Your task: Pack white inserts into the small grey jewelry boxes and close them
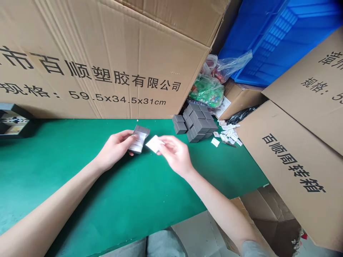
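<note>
- Left hand: curled, gripping a gray box, left of the stack.
- Right hand: pinching a white card, left of the stack.
- Stack of gray boxes: many piled.
- Loose white cards: remaining heap, right of the stack.

Green is seen on the work surface, dark grey on the small box and stacked boxes, white on the card, bright blue on the plastic crate, and tan with black printed characters on the cardboard carton.
</note>
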Available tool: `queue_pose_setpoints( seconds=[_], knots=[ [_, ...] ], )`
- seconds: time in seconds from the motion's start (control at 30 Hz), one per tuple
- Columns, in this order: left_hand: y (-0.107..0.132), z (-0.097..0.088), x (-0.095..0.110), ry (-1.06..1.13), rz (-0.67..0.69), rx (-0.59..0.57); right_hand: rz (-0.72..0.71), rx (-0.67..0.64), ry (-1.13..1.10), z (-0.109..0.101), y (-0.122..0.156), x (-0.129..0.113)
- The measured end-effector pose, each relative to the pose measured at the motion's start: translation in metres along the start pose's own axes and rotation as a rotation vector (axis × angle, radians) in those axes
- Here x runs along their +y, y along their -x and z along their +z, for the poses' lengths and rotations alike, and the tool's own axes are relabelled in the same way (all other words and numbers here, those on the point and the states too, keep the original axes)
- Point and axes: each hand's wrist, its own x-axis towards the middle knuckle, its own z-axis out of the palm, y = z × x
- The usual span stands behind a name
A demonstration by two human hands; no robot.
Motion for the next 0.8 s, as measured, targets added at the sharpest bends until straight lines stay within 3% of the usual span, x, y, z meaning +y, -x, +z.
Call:
queue_pose_setpoints(
  seconds=[0.17,0.53,0.67,0.8],
  knots=[
    [0.000,0.000,0.001,0.034,0.009,0.031,0.100,0.068,-0.110,0.024,-0.027,0.018],
    [-0.002,-0.002,-0.005,0.082,-0.003,0.038,0.259,0.058,-0.210,0.020,-0.019,0.033],
    [-0.004,-0.002,-0.005,0.074,-0.002,0.050,0.231,0.065,-0.159,0.023,-0.020,0.034],
    [-0.005,-0.001,-0.007,0.070,-0.019,0.063,-0.007,0.216,0.124,0.023,-0.015,0.035]
  ],
)
